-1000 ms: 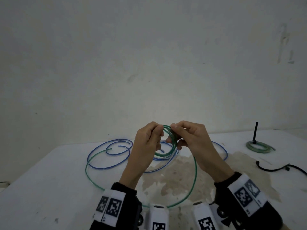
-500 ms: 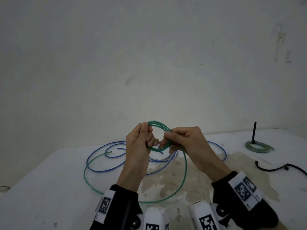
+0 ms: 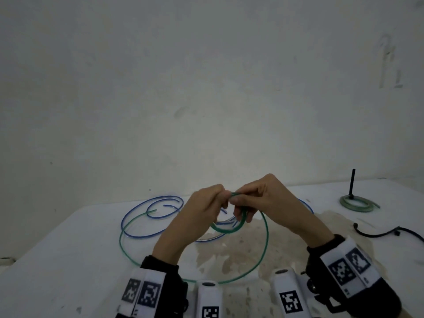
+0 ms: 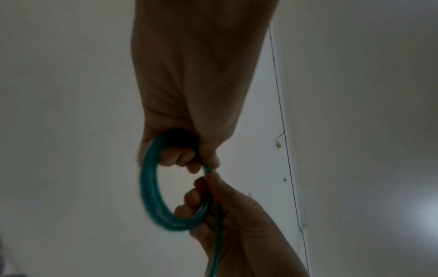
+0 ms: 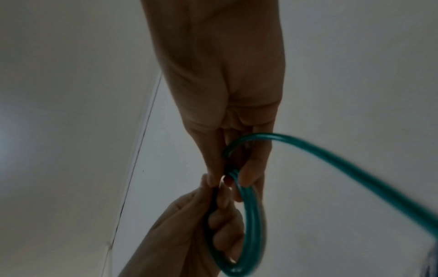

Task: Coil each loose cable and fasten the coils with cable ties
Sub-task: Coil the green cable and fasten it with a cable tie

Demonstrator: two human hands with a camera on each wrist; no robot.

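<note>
A green cable (image 3: 229,229) is partly wound into a small coil held above the white table (image 3: 57,260). My left hand (image 3: 206,203) and right hand (image 3: 254,198) both pinch the top of that coil, fingertips almost meeting. The coil (image 4: 151,189) hangs below my left fingers in the left wrist view. In the right wrist view the coil (image 5: 251,221) passes between my right thumb and fingers. The cable's loose tail (image 3: 263,249) sweeps in a wide arc over the table to its free end at the left. A loose blue cable (image 3: 137,226) lies behind the hands.
A wound green coil (image 3: 358,203) lies at the back right around a black upright post (image 3: 352,182). A black cable tie (image 3: 385,231) lies near the right edge. A brown stain marks the table's middle. The wall stands close behind.
The hands have drawn closer and turned the coil, which now hangs below the fingers. The loose green loop on the table has shifted.
</note>
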